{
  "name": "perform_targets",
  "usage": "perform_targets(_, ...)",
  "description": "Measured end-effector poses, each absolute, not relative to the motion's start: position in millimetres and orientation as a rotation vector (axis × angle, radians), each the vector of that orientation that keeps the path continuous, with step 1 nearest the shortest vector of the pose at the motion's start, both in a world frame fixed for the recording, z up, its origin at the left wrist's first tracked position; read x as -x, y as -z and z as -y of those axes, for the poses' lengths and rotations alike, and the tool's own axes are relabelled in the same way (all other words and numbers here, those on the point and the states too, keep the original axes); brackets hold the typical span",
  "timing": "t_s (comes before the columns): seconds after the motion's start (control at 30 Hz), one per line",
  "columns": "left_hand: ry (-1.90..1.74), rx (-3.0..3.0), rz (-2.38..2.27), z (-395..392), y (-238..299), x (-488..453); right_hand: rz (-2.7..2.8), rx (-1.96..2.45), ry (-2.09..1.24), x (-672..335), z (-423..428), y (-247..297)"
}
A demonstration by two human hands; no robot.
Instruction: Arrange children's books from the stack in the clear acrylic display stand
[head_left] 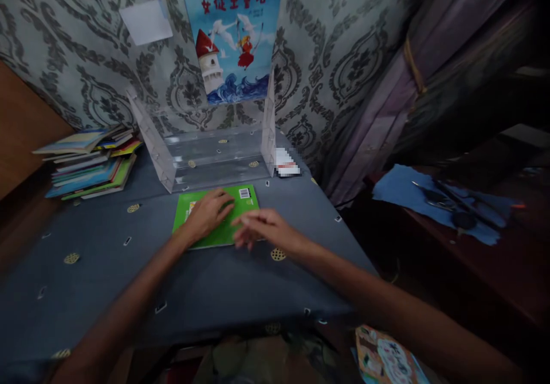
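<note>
A green book (pixel 223 232) with a barcode at its upper right corner lies flat on the dark grey patterned tablecloth (pixel 223 286). Resting across its upper left part is my left hand (pixel 209 211), palm down with the fingers stretched out. My right hand (pixel 262 227) is over the book's right edge, its fingers loosely bent and apart and somewhat blurred; nothing shows in it. Whether the right fingertips touch the cover I cannot tell. Just behind the book stands a clear plastic rack (pixel 157 143) with two upright side panels.
A stack of books (pixel 92 163) sits at the back left. A blue poster (pixel 236 40) and a white paper (pixel 146 22) are on the wall. To the right, a dark red surface holds a blue cloth (pixel 401 192) with tools. Another book (pixel 389 358) lies below the table edge.
</note>
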State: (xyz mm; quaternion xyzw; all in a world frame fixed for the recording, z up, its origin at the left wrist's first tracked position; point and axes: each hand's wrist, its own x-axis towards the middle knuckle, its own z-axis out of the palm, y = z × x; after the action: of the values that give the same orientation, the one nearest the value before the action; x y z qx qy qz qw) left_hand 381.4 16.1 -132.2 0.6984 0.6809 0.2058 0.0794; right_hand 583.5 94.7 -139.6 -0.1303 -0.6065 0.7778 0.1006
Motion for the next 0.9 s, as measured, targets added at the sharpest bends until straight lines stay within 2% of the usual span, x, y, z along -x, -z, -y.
perform_targets(0.1, -0.656, -2.113, -1.869, 0, 134, -402, 2.017, 0.474, -1.471, -571, -144, 146)
perform_targets(0.17, -0.66, -2.12, -1.78, 7, 135, -411, 2.121, 0.478, -1.23, -562, -166, 158)
perform_targets(0.23, -0.628, -2.116, -1.742, 11, 138, -417, 2.213, 0.441, -1.136, -558, -175, 173)
perform_targets(0.43, -0.579, -2.078, -1.784, 9, 149, -420, 2.331, 0.448, -1.021, -566, -167, 191)
perform_targets(0.53, -0.716, -2.004, -1.757, 9, 154, -421, 2.335, 0.451, -1.023, -580, -155, 182)
perform_targets(0.8, -1.169, -1.486, -1.66, 12, 152, -431, 2.155, 0.49, -1.354, -618, -113, 169)
perform_targets(0.9, -1.197, -1.406, -1.651, 13, 153, -432, 2.137, 0.48, -1.383, -620, -111, 169)
